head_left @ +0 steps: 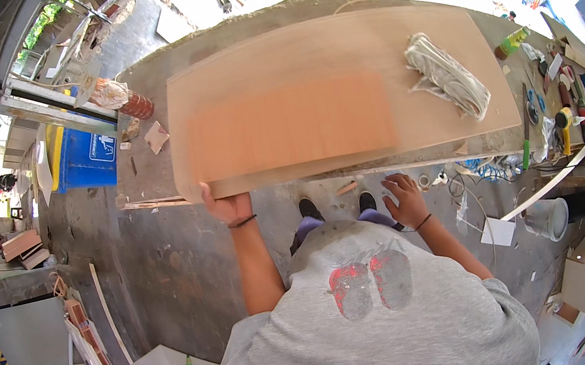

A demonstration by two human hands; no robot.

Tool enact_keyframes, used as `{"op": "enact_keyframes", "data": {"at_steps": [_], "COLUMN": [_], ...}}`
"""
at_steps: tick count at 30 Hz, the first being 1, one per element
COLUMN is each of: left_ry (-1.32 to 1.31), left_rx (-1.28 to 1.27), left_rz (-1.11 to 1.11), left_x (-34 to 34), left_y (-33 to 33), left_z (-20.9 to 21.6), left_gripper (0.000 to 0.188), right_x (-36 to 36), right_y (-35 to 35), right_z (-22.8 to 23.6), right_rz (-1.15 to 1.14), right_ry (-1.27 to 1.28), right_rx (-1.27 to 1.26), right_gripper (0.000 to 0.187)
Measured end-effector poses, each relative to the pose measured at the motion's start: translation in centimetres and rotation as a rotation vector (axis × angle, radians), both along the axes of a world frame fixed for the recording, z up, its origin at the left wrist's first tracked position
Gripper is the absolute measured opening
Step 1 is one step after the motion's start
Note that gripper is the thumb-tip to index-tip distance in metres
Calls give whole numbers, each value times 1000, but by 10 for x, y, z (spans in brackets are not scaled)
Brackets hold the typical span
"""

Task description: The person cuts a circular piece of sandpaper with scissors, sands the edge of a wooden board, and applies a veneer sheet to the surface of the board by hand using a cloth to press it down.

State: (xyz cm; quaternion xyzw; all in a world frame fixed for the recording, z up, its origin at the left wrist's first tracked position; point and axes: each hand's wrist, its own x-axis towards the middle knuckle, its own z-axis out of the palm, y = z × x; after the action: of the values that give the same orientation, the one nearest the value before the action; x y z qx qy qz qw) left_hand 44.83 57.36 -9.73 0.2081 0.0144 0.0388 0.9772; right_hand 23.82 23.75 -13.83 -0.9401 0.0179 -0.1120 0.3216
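Observation:
My left hand (pixel 228 207) is at the near left edge of a large light-brown board (pixel 275 52), its thumb up against the edge and its other fingers hidden below. On this board lies an orange-brown wood-grain panel (pixel 288 124), slightly blurred. A bundled whitish cloth (pixel 447 76) rests on the board's right part. My right hand (pixel 405 199) is held off the table's near edge, fingers apart, with nothing in it.
The board lies on a worn worktable (pixel 147 176). A brown roll (pixel 138 105) and a scrap piece (pixel 156 137) sit at its left. At the right are a green bottle (pixel 512 43), a yellow-handled tool (pixel 563 121) and cables. A blue bin (pixel 86 156) stands left; a bucket (pixel 547 220) stands right.

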Motion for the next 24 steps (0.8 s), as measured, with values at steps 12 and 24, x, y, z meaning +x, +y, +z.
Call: {"op": "enact_keyframes", "data": {"at_steps": [12,24], "left_ry": [28,23], "left_rx": [0,30], "left_rz": [-284,-382], "left_x": [17,20], "left_y": [2,11], "left_z": [49,74], "left_gripper": [51,49], "right_x": [88,220], "right_y": [38,33], "right_z": [-49,-112], "right_rz": [-326,-108], "right_ry": [106,382], "right_rx": [-309,-335], "right_gripper": [59,44]}}
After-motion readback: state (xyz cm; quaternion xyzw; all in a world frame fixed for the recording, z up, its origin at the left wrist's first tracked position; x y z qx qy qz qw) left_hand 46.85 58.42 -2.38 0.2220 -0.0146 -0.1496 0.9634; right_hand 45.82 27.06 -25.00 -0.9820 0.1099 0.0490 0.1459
